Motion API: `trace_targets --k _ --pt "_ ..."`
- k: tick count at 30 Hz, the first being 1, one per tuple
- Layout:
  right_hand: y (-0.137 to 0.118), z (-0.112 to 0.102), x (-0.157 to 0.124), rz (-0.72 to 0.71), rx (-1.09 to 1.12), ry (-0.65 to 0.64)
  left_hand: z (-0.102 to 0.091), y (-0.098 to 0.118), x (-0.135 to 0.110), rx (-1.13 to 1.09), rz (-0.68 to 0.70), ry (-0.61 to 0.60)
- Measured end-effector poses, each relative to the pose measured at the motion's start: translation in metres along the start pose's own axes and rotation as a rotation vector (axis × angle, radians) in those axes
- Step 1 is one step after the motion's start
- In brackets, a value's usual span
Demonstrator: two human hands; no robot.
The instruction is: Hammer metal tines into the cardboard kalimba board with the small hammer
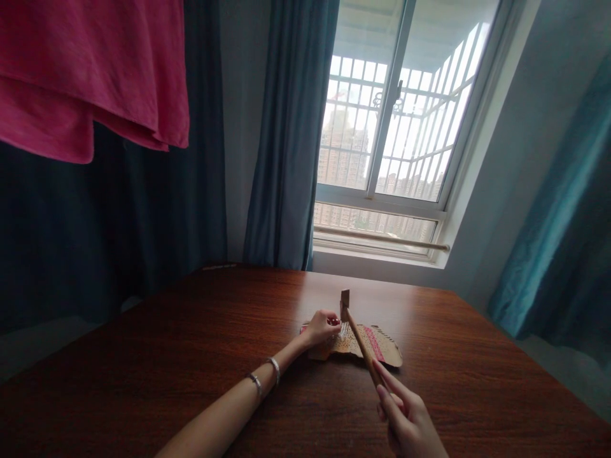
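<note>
My right hand [405,413] grips the wooden handle of a hammer [363,343] at the lower right. The hammer's head stands just beyond my left fingertips, above a torn piece of cardboard [391,356]. My left hand [323,327] rests at the cardboard's left part, fingers curled and pinched together. What they hold, if anything, is too small to make out. Close to those fingertips several thin upright pins or nails [345,329] stand in the cardboard. Small dark dots cover its middle, and a pink-red printed strip [374,343] runs across its right part.
The cardboard lies on a brown wooden table [191,356]. Behind it are a barred window [382,140] and a blue-grey curtain [291,140]. A pink cloth [95,76] hangs at the upper left. Another blue curtain [548,210] hangs on the right.
</note>
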State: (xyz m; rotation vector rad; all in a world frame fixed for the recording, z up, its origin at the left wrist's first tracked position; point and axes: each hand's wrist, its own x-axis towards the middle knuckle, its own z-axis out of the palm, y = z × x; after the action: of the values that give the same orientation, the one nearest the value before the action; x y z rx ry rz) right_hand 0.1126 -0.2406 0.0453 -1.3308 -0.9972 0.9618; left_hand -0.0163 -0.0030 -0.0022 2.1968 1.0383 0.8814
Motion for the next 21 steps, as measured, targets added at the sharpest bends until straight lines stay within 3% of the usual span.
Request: trace_targets --k 8,21 --pt "-0.0094 0.0044 -0.0055 -0.002 0.018 -0.005 -0.0026 0.0022 -0.0006 -0.006 0.008 -0.008" --pt "-0.0027 0.0081 -0.0058 0.002 0.015 -0.027 -0.0068 0.0060 -0.0029 -0.074 -0.018 -0.031"
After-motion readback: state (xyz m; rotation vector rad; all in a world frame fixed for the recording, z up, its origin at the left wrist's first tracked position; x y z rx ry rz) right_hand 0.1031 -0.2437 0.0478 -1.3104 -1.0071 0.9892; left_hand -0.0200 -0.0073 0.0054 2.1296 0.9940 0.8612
